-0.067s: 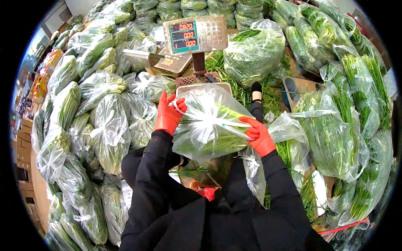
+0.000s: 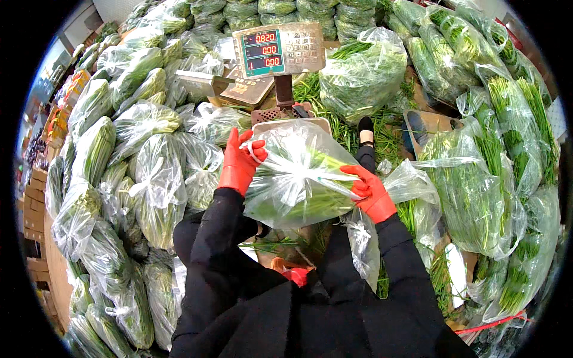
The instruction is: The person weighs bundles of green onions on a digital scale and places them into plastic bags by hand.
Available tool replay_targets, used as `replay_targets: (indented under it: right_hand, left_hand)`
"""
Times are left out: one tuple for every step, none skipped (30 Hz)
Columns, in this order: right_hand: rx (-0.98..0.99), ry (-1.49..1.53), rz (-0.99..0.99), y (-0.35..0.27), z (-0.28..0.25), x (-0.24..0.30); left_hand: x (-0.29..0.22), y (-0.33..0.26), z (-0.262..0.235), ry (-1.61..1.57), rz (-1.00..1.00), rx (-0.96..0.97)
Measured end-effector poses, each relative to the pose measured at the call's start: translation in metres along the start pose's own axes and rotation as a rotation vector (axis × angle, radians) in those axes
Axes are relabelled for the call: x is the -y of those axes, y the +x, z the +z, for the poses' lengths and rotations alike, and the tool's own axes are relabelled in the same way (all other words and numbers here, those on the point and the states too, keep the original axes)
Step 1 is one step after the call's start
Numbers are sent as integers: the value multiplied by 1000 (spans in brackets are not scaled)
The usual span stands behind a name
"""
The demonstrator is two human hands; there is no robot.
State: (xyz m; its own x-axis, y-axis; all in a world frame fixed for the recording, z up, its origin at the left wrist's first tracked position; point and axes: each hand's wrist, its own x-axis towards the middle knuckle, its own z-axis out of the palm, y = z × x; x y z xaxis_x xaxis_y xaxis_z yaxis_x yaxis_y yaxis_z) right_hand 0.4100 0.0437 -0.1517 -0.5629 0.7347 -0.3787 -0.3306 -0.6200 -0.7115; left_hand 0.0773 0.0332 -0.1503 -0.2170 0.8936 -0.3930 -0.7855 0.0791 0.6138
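My red-gloved left hand (image 2: 240, 162) and right hand (image 2: 371, 192) each keep a clenched grip on the clear bag of greens (image 2: 301, 179). The bag sits just in front of the digital scale (image 2: 279, 52), over its weighing pan (image 2: 291, 123).

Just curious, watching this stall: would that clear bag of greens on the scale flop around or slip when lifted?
The bag of greens probably sags: its thin film wrinkles around loose stalks. The left hand grips its bunched neck and the right hand steadies its side, which suggests it needs support. The glossy plastic looks somewhat slippery.
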Motion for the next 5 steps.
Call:
replay_targets:
  right_hand:
    - [29, 84, 46, -2, 7, 5]
    - [66, 159, 89, -8, 31, 17]
    - [93, 236, 129, -9, 42, 21]
    - [327, 418, 178, -2, 45, 20]
    - [415, 519, 226, 2, 69, 20]
  left_hand:
    - [-5, -10, 9, 133, 22, 99]
    - [-14, -23, 23, 264, 44, 225]
    - [-16, -31, 39, 394, 57, 356]
    - [-15, -46, 61, 582, 112, 473]
    - [-22, -50, 58, 591, 124, 457]
